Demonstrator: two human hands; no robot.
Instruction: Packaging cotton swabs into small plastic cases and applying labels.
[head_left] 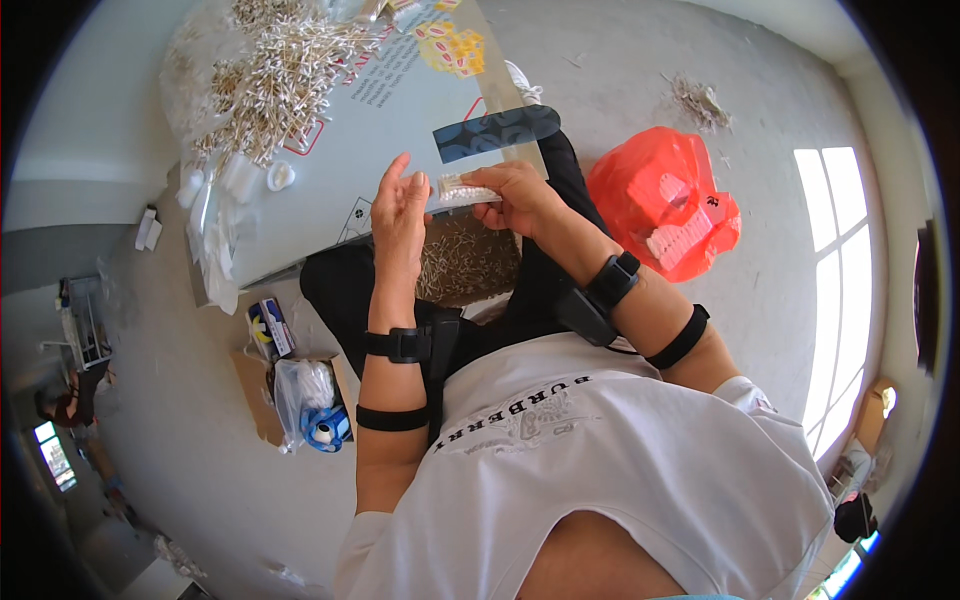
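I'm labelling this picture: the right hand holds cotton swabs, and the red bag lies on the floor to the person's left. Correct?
One slip: the red bag lies to the person's right, as the head view shows. The right hand does hold cotton swabs.

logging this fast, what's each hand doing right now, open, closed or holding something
Left hand: open, holding nothing visible.
Right hand: closed, holding a small, whitish, rectangular pack of cotton swabs.

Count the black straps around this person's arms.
4. Left arm: a buckled strap near the wrist, a plain band nearer the elbow. Right arm: a buckled strap, then a plain band. Sleeves could hide others.
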